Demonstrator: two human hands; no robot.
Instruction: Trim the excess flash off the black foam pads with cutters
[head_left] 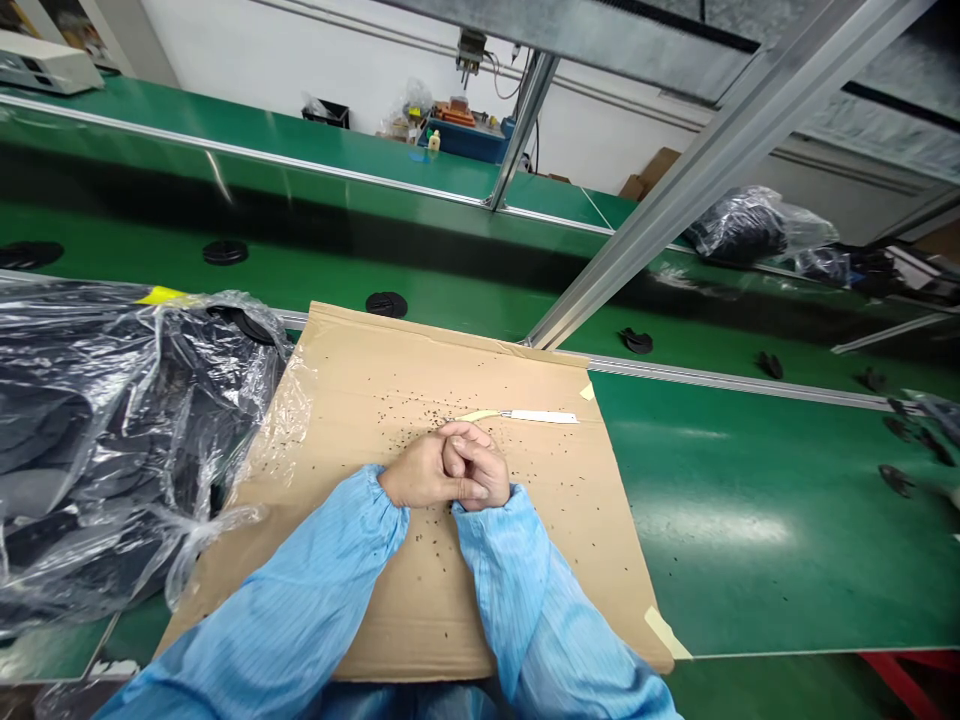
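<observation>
Over the middle of a brown cardboard sheet [405, 640], my left hand [420, 472] and my right hand [484, 470] are clasped together. Both are closed, with their fingers folded against each other, and no object shows in them. Light blue sleeves cover both forearms. Just beyond my fingers lies a slim tool with a white handle [541, 416] and a curved, yellowish front part [480, 413]; it touches neither hand as far as I can see. Small dark scraps [409, 415] are scattered over the cardboard, thickest around the hands.
Clear plastic bags of black parts [112, 440] fill the left side. Behind the cardboard, a green conveyor belt [465, 290] carries several black round pieces [386, 304]. An aluminium post [675, 210] slants up on the right. Tape [666, 632] marks the sheet's near right corner.
</observation>
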